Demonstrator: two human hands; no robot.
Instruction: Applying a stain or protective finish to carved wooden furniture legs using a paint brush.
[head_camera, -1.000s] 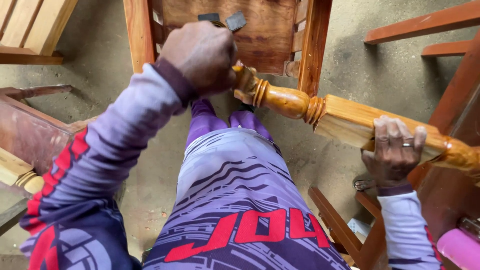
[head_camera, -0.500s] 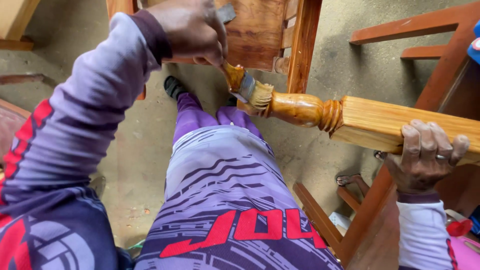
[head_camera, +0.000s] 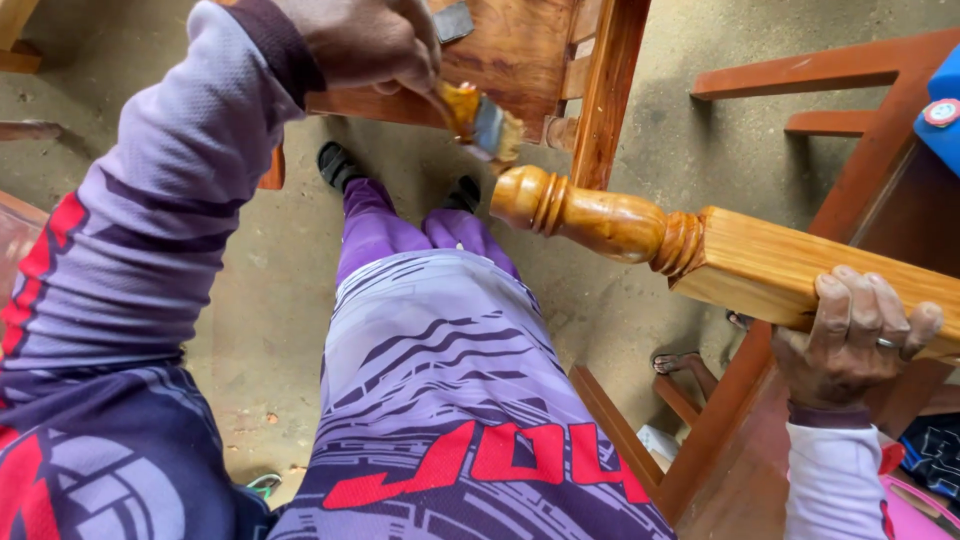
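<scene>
Above one turned wooden leg (head_camera: 640, 225) gripped by right-hand fingers (head_camera: 850, 340), left-hand fingers (head_camera: 385, 50) pinch one brush (head_camera: 482, 118).

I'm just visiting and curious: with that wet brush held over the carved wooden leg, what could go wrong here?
The paintbrush in the left hand hangs above the purple trousers, so finish might drip on them. The right hand grips only the square end of the turned leg, so the glossy knob could swing into the wooden frame and smear.

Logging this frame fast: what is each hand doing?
Left hand: closed, holding a paintbrush.
Right hand: closed around the wooden leg.
</scene>
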